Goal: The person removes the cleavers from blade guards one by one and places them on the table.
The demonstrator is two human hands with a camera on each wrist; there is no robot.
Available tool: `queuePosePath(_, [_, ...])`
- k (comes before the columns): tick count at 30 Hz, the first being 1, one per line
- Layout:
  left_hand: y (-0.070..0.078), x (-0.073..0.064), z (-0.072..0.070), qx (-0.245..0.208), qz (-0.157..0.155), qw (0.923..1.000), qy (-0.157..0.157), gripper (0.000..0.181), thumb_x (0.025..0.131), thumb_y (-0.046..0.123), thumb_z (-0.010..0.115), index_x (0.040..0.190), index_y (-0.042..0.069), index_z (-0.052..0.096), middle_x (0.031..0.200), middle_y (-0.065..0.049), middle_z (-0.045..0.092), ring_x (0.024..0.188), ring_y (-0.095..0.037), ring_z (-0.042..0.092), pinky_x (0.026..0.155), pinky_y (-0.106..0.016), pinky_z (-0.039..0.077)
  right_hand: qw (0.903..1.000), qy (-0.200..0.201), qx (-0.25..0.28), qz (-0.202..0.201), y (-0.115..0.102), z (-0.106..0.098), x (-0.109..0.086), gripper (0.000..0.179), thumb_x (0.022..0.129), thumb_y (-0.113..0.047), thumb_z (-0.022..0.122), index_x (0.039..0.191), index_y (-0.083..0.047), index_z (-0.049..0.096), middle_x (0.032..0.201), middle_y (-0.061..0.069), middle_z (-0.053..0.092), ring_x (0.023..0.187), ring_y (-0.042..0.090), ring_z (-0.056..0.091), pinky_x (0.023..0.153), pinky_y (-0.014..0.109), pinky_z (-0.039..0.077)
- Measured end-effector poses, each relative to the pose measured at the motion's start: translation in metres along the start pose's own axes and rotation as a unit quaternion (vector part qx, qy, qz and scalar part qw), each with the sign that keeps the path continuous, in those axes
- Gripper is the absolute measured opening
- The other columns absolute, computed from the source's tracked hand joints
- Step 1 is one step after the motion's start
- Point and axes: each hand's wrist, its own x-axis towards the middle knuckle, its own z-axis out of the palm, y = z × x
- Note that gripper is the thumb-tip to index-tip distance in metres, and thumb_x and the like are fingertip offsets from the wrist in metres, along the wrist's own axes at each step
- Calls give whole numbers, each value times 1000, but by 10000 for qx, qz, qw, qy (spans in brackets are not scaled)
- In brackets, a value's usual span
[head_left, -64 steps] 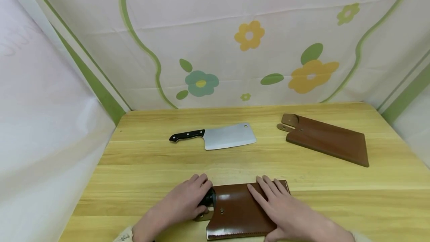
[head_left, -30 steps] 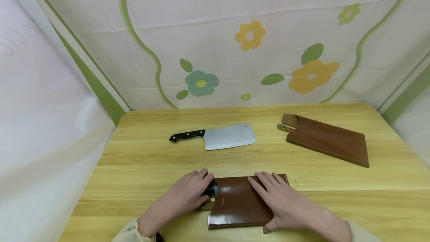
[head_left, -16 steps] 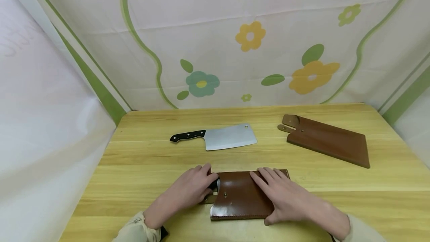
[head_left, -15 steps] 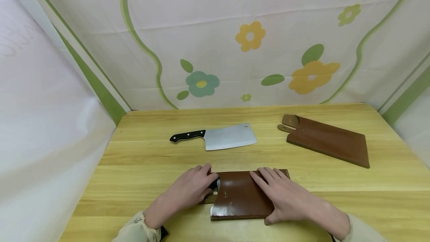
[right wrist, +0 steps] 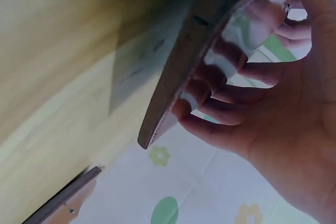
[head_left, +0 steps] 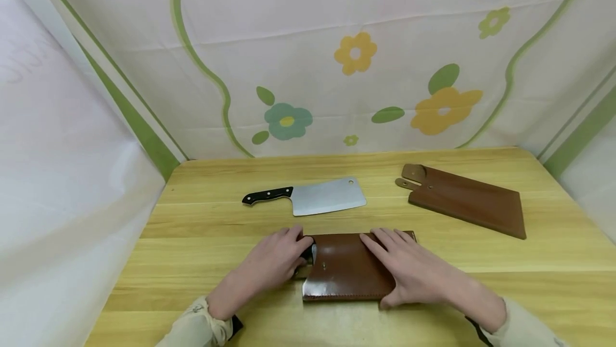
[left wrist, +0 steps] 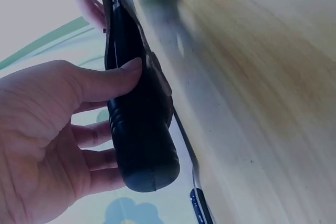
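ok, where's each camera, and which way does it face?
Head: worn on the head, facing forward-down at the table; left hand, right hand and sleeves show.
Left wrist: on that wrist, facing the gripped black handle; left hand shows.
Right wrist: on that wrist, facing the near sheath; right hand shows.
Head and left wrist share that handle and the cleaver.

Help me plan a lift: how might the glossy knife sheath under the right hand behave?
The knife sheath is probably stiff, given its straight edges. Its shiny face looks slippery. The black handle at its mouth suggests added weight.
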Motion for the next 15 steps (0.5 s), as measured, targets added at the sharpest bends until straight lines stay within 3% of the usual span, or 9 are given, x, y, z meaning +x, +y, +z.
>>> queuePosePath(7, [1,0,-3,47,46,9999,136,30,92,23,80,116,9,68,97,-5,56,76,-16,57,54,-20,48,9999,137,2,-56,3,-9,-2,122,63,-58,92,155,1,39,147,23,48,134,41,48,108,63,40])
queuePosePath(15, [0,-4,-5,87,-27,9991,406,30,93,19,78,115,4,67,102,-10,58,78,-20,59,53,-22,50,9997,114,106,174,8,-15,-3,122,62,-53,94,157,-1,38,150,24,45,136,43,46,109,66,38])
